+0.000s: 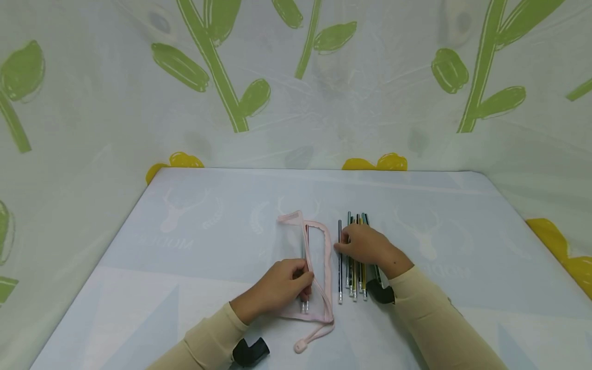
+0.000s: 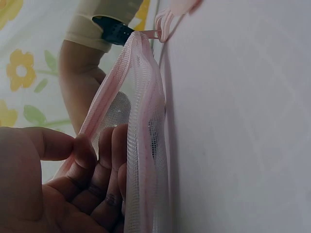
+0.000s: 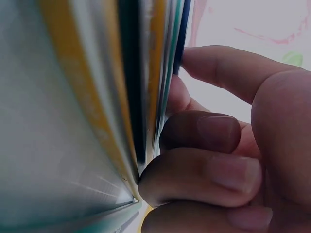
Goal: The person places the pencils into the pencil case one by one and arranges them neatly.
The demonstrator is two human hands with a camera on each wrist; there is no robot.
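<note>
A mesh pouch with pink edging [image 1: 328,252] lies on the table with its zipper side open. My left hand [image 1: 277,282] pinches the pouch's zipper edge between thumb and forefinger, lifting it, as the left wrist view shows; its other fingers are curled beside the mesh [image 2: 146,160]. A couple of pencils [image 1: 304,307] lie inside the pouch. Just right of it, my right hand [image 1: 367,245] pinches a dark pencil [image 1: 340,282] between thumb and forefinger. Several other pencils [image 1: 355,280] lie side by side under that hand; in the right wrist view its curled fingers touch these striped pencils [image 3: 131,87].
A pink zipper pull [image 1: 300,346] hangs off the pouch's near corner. Black wrist mounts [image 1: 250,352] sit under both sleeves. The pale patterned tabletop [image 1: 185,277] ends at a back edge before a leaf-printed curtain [image 1: 324,113].
</note>
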